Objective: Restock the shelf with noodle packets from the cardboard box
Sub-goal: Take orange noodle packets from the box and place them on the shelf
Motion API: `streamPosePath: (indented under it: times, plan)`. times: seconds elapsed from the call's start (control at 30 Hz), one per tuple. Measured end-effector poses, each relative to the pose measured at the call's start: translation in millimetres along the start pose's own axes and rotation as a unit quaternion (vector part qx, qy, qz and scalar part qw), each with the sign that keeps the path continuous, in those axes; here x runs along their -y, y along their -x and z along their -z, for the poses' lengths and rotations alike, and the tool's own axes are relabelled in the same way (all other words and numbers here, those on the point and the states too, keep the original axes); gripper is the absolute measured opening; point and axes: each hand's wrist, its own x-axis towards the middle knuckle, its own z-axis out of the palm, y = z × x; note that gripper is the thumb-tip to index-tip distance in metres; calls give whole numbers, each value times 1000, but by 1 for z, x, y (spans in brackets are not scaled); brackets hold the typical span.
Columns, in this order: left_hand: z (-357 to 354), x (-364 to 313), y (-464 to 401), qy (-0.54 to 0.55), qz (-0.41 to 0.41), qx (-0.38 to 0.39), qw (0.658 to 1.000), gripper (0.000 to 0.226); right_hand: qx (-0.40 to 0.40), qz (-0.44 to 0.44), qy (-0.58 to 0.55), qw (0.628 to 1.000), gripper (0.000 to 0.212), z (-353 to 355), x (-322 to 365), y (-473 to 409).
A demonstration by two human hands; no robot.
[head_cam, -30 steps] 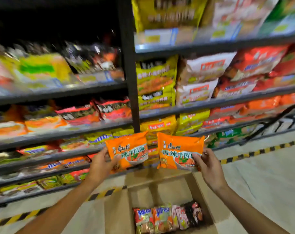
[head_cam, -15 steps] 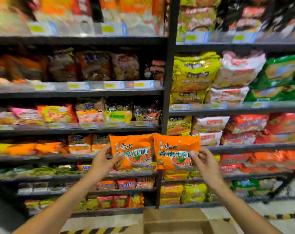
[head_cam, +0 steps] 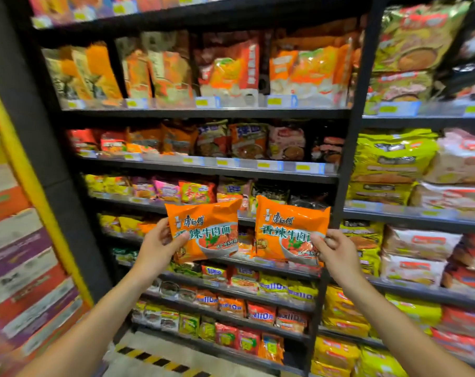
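Both packets have come up and spread apart since the earlier frame: they overlapped edge to edge then, now there's a clear gap between them. View has tilted up too, cardboard box no longer in shot.

Left hand [head_cam: 156, 247] grips left orange packet [head_cam: 205, 231] at its left edge, thumb across the front, fingers curled behind. Right hand [head_cam: 337, 250] pinches right orange packet [head_cam: 289, 231] at its right edge, thumb on the front. Both packets are upright, faces to camera, held in the air in front of the middle tiers of the black shelf [head_cam: 209, 168], not touching it.

Print on both packets: 康師傅 in dark script at the top, 香辣牛肉面 in big white characters, bowl-of-noodles picture below. Smaller line under that is too blurred to read.

Shelf tiers are packed with noodle packets, mostly orange, red, yellow. Yellow price tags [head_cam: 303, 167] run along the rails, text unreadable. Packets lower down show "110", rest blurred. Yellow-black hazard tape [head_cam: 160, 361] on the floor at the shelf base.
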Motion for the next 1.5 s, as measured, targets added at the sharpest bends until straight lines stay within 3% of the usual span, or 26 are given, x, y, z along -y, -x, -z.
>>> streamPosePath:
  times: [0.27,0.33,0.5,0.6,0.7,0.83,1.0,1.5]
  plan:
    - [109,2,-17,1,-23,-29,999,43,49,24,-25,998,6,-96,61,-7]
    - [143,6,-26,-7,-32,-33,999,41,56,26,-34,997,16,-127,72,-11]
    - [225,23,-52,-14,-46,-73,996,38,65,27,-37,997,13,-210,102,-16]
    - [265,39,-74,-13,-43,-56,997,42,63,31,-35,997,12,-252,112,-21]
    - [291,52,-98,-16,-42,-28,999,45,51,25,-27,998,24,-285,117,-30]
    - [304,66,-142,0,-44,-16,999,43,38,15,-12,999,42,-313,117,-53]
    - [299,84,-200,11,-45,-17,999,42,38,44,-8,998,20,-335,116,-99]
    - [302,102,-415,-20,-86,-9,996,39,41,52,-44,997,13,-419,106,-289]
